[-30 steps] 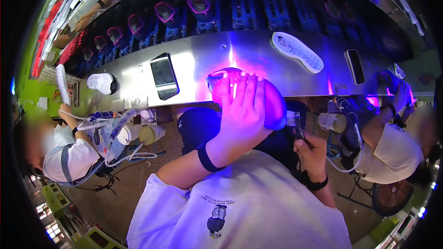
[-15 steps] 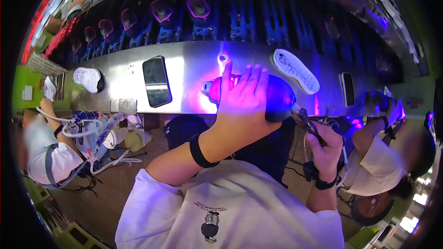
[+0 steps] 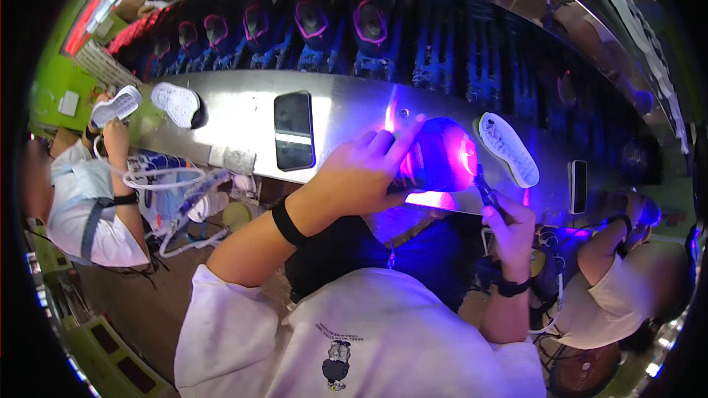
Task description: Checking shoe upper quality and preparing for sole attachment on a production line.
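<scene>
Under purple light at the bench edge, my left hand (image 3: 360, 171) grips a dark shoe upper (image 3: 441, 149) by its left end, fingers closed round it. Its outline is partly lost in the glare. My right hand (image 3: 512, 227) is wrapped round a dark-handled brush (image 3: 484, 190). The bristle end is at the lower right side of the upper; whether it touches cannot be made out. Just right of the upper lies a white shoe sole (image 3: 509, 149), hollow side up.
A conveyor (image 3: 461, 44) carries pink-outlined dark shoe pieces (image 3: 370, 23) beyond the metal bench (image 3: 243, 96). On the bench lie a black phone (image 3: 293, 130), another phone (image 3: 579, 186) and a white sole (image 3: 175, 103). Co-workers sit at both sides; the left one's hand (image 3: 115, 133) holds a sole.
The view has shifted, moving the bench rightward in it. My left hand has slid from the upper's top to its left end, and the upper has turned. The brush stays by its right side.
</scene>
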Available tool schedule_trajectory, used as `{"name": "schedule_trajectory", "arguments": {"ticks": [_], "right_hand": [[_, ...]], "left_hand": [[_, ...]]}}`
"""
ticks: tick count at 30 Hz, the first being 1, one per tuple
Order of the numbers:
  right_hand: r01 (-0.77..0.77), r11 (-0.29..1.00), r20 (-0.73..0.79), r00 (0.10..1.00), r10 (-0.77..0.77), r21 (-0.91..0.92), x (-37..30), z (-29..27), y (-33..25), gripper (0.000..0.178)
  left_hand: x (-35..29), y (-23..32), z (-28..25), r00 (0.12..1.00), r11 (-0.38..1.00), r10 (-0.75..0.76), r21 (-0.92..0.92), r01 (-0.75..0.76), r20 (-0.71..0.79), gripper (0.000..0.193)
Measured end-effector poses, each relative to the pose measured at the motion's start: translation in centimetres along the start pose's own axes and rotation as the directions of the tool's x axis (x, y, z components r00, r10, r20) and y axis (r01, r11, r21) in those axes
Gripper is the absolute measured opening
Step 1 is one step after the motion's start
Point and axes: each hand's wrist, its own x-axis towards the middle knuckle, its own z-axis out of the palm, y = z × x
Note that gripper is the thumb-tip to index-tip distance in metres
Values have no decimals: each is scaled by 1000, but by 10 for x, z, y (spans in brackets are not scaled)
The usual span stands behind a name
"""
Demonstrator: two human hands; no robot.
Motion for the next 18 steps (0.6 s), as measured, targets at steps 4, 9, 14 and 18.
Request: {"name": "schedule_trajectory", "arguments": {"ticks": [4,9,14,18], "right_hand": [[110,993,-13,994,-110,-33,7,-21,-36,33],[204,979,61,977,-202,-29,7,-32,-59,30],[162,987,70,984,-161,-3,-9,-46,-55,30],[142,990,89,986,-140,-19,-14,-60,-52,30]], "left_hand": [[-19,10,-3,1000,976,18,-215,-19,-8,109],[-26,30,11,989,888,141,-437,-142,-34,105],[-24,47,3,988,845,112,-533,-39,106,104],[-17,61,0,981,799,93,-600,29,170,103]]}}
